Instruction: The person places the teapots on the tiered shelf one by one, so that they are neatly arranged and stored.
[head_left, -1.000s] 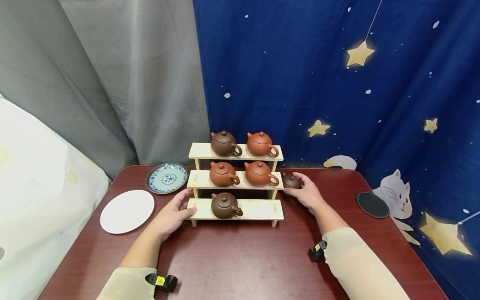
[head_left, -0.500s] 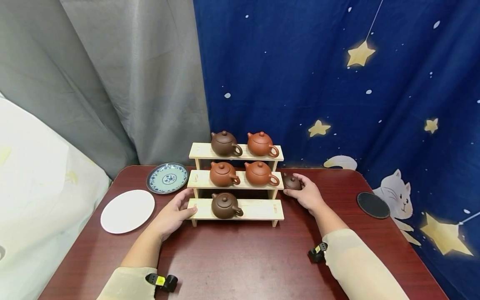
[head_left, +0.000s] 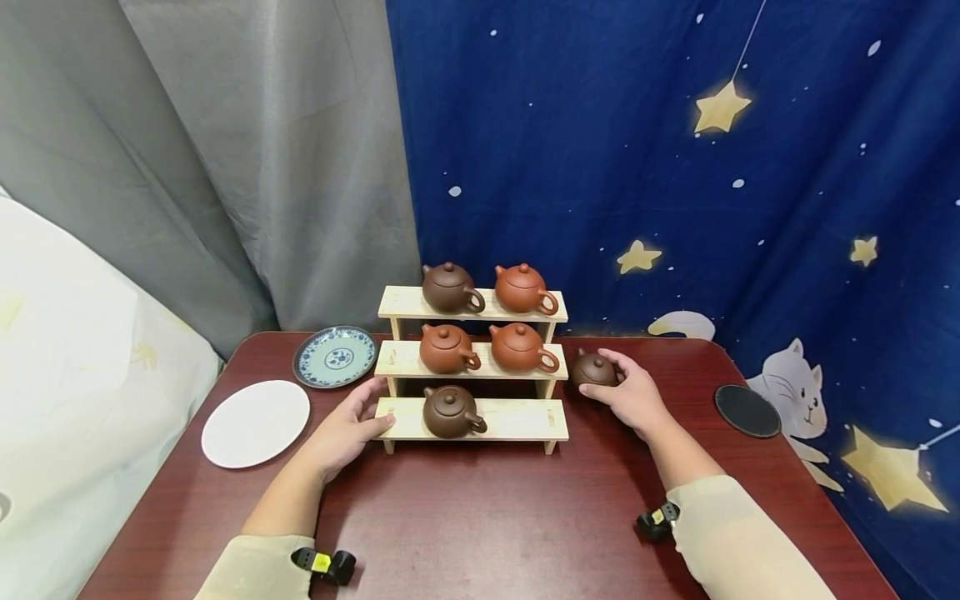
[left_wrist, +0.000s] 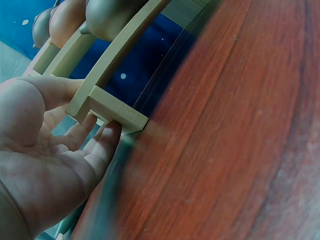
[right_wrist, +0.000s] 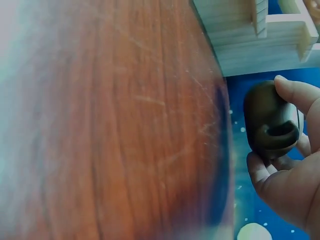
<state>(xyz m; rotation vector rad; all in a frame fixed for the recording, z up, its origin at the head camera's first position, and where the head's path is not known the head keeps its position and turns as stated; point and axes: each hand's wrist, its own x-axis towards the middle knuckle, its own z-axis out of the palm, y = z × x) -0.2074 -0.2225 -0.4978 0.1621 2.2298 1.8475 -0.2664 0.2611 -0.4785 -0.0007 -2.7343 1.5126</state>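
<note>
In the head view my right hand (head_left: pixel 633 398) holds a dark brown teapot (head_left: pixel 595 372) between thumb and fingers, just right of a three-tier wooden display stand (head_left: pixel 517 419). The right wrist view shows this teapot (right_wrist: pixel 270 117) with its handle toward the palm. My left hand (head_left: pixel 347 429) grips the left end of the stand's lowest tier, thumb on top and fingers at its side, as the left wrist view shows on the stand (left_wrist: pixel 117 110). A brown teapot (head_left: pixel 449 412) sits on that tier, left of its middle.
Two reddish teapots (head_left: pixel 519 347) stand on the middle tier. On the top tier are a brown teapot (head_left: pixel 447 288) and a reddish teapot (head_left: pixel 521 289). A patterned plate (head_left: pixel 334 357) and white plate (head_left: pixel 256 423) lie left; a black oval mat (head_left: pixel 747 410) lies right.
My right hand has moved a little to the right and nearer me, carrying the dark brown teapot away from the stand. The left hand and the stand have stayed in place.
</note>
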